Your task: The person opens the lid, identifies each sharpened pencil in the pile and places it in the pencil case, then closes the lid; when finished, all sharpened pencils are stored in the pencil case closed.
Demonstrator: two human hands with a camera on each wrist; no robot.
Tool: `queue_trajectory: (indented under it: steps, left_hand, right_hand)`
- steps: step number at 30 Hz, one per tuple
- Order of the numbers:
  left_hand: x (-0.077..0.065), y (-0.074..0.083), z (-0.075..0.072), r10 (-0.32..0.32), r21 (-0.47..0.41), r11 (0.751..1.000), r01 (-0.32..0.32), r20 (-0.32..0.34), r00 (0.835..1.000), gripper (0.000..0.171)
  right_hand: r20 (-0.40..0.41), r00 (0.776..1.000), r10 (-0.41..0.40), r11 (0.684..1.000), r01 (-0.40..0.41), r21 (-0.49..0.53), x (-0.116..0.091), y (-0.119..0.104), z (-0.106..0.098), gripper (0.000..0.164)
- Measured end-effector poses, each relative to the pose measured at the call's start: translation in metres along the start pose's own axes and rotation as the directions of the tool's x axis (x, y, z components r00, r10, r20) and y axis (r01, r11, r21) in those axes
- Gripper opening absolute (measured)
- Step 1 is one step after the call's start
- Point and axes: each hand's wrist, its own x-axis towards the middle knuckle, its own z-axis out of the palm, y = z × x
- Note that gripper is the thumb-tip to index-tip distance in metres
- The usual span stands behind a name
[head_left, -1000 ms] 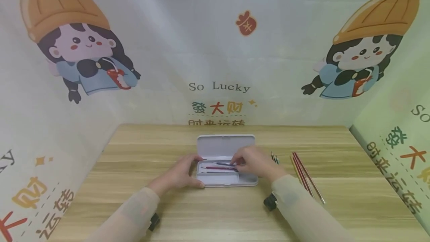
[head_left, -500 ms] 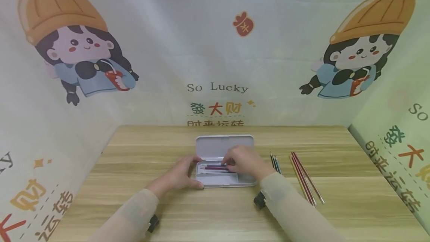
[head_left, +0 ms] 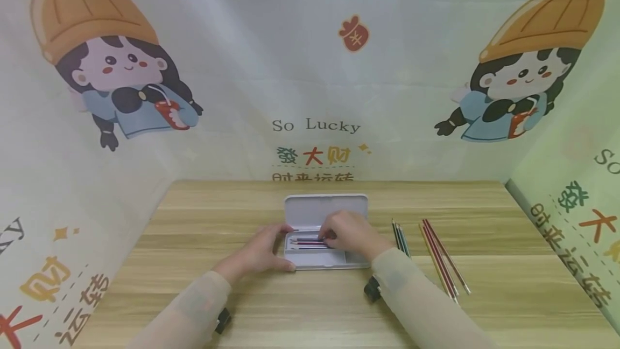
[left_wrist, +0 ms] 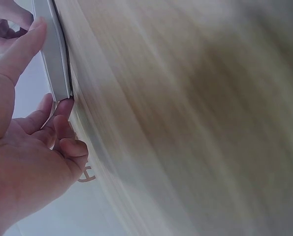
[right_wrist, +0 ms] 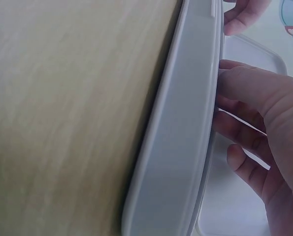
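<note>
A white pencil case (head_left: 312, 259) lies on the table with its lid (head_left: 310, 210) raised at the back. Several pencils (head_left: 306, 242), dark and red, lie side by side in its rear compartment. My left hand (head_left: 259, 252) grips the case's left end, thumb (left_wrist: 25, 49) at the front and fingers at the back. My right hand (head_left: 351, 233) reaches into the case with bent fingers and pinches a dark pencil at its right part; its fingertips are partly hidden by the case's wall (right_wrist: 176, 118) in the right wrist view.
Right of the case lie several dark green pencils (head_left: 400, 238). Farther right are several red and yellow pencils (head_left: 439, 260), laid lengthwise. A printed cloth (head_left: 232, 96) hangs behind and at the sides of the wooden table (head_left: 300, 311).
My right hand has moved left inside the case with the dark pencil, which now lies in line with the others. The left hand has stayed on the case's left end.
</note>
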Motion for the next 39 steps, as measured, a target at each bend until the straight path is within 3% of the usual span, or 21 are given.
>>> queue_trajectory:
  steps: [6,15,26,34,39]
  left_hand:
    - [0.001,0.001,0.001,0.003,-0.001,1.000,-0.003,0.004,1.000,0.089]
    - [0.002,0.003,0.002,-0.007,0.000,1.000,0.007,0.006,1.000,0.089]
    - [0.002,0.004,0.000,-0.011,0.001,1.000,0.011,0.003,1.000,0.090]
    - [0.003,0.003,0.000,0.001,0.009,1.000,-0.001,0.000,1.000,0.089]
    - [0.002,0.004,0.000,-0.006,0.015,1.000,0.006,0.002,1.000,0.089]
  right_hand:
    - [-0.003,1.000,0.003,1.000,-0.003,0.019,-0.003,0.003,0.001,0.012]
    - [-0.015,0.999,0.052,0.985,-0.049,0.165,-0.015,0.008,-0.001,0.013]
    - [-0.119,0.985,0.121,0.975,-0.096,0.200,-0.035,0.015,-0.005,0.015]
    - [-0.117,0.974,0.194,0.962,-0.166,0.217,-0.054,0.020,-0.009,0.011]
    - [-0.132,0.974,0.184,0.965,-0.154,0.212,-0.065,0.025,-0.008,0.015]
